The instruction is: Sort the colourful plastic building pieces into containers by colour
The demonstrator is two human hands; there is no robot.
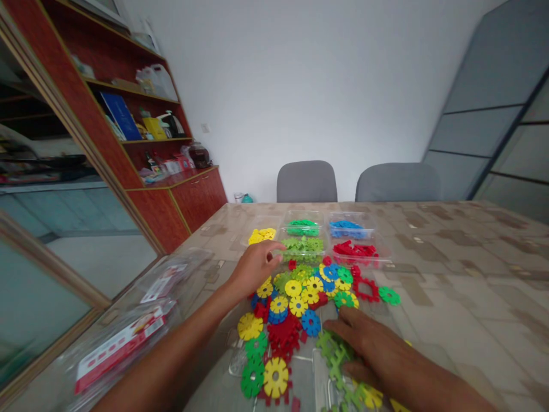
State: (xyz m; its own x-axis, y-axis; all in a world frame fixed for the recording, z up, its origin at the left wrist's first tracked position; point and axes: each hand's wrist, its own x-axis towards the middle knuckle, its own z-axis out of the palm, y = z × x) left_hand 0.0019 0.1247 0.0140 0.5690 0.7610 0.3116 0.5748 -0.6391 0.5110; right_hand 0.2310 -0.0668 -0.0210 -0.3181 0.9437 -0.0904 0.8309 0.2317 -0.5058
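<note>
My left hand [258, 264] is over the near end of the yellow tray, its fingertips by the tray of light green pieces [303, 245]. Its thumb and forefinger are apart, and I see nothing held. My right hand [358, 337] reaches low over light green interlocking pieces [333, 357], fingers spread, some tips hidden. Between the hands lies a mixed heap of notched plastic discs: yellow discs [275, 377], blue discs [311, 323], green discs [252, 376] and red pieces [283, 335]. Clear trays behind hold yellow pieces [262, 235], green pieces [302, 227], blue pieces [346, 229] and red pieces [355, 250].
Clear plastic packaging with a red and white label [122, 346] lies on the table's left side. Two grey chairs [307, 182] stand behind the patterned tabletop [450, 297]. A red-brown shelf unit [197, 200] is at the left wall.
</note>
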